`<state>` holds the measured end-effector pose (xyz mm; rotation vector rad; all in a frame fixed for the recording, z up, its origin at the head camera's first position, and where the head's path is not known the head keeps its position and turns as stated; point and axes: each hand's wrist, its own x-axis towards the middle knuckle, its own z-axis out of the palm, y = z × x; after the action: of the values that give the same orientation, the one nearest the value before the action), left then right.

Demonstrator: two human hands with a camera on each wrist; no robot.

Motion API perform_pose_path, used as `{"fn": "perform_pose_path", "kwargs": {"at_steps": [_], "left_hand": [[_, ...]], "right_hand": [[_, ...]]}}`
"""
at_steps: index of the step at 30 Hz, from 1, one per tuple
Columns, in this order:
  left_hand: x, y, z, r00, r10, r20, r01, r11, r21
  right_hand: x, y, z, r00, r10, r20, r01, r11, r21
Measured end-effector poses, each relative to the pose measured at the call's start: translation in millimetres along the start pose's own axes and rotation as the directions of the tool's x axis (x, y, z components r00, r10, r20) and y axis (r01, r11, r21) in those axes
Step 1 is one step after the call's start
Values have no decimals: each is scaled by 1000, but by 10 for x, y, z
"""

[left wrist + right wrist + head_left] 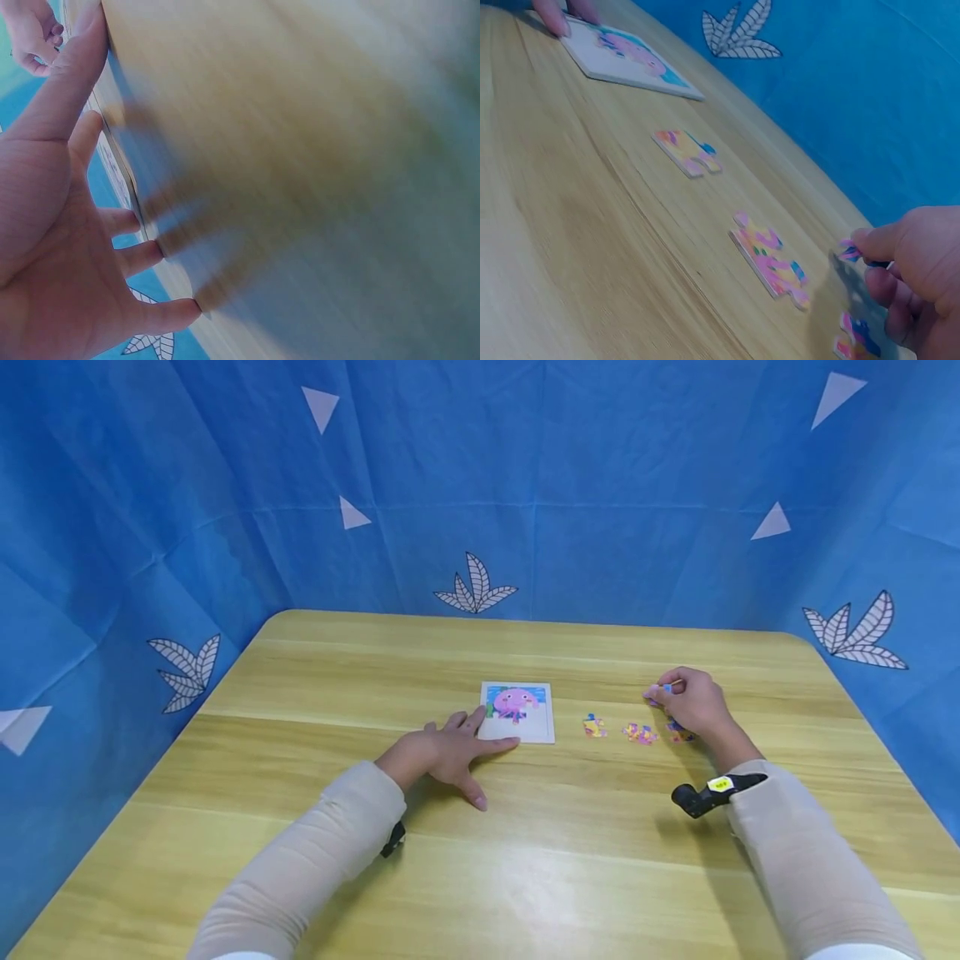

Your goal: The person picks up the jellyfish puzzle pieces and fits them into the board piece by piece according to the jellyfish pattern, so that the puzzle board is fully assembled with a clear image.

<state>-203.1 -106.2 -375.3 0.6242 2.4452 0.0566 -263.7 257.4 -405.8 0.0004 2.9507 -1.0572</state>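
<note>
A white-framed jigsaw puzzle board [517,732] lies flat on the table, its upper part filled with a pink jellyfish picture and its lower part bare white. My left hand [453,752] has its fingers spread, and touches the board's left and lower edges. Right of the board, my right hand [697,703] pinches a puzzle piece [660,692] between thumb and fingers. In the right wrist view that puzzle piece [850,250] is mostly hidden by the fingers. Another puzzle piece [857,339] lies just below that hand, partly in its shadow.
Between board and right hand lie a yellow corner piece [686,152] and a wider pink-and-yellow piece [769,262]. The wooden table [555,877] ends at a blue cloth backdrop [630,560] behind and on both sides.
</note>
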Motion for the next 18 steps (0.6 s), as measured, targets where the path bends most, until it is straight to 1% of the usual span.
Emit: {"fn": "perform_pose_path", "kwargs": {"at_steps": [3, 6, 9, 18], "left_hand": [[5, -3, -25, 1000, -2, -2, 2, 1000, 3], [3, -7, -16, 1000, -4, -3, 4, 1000, 3], [2, -9, -16, 1000, -4, -7, 4, 1000, 1], [-2, -2, -20, 1000, 1, -6, -1, 1000, 1]], "right_hand": [[15, -65, 10, 1000, 3, 29, -4, 999, 43], [4, -137, 36, 997, -13, 77, 6, 996, 84], [-1, -200, 57, 994, -32, 104, 19, 992, 121], [-25, -345, 159, 992, -84, 92, 69, 985, 157]]}}
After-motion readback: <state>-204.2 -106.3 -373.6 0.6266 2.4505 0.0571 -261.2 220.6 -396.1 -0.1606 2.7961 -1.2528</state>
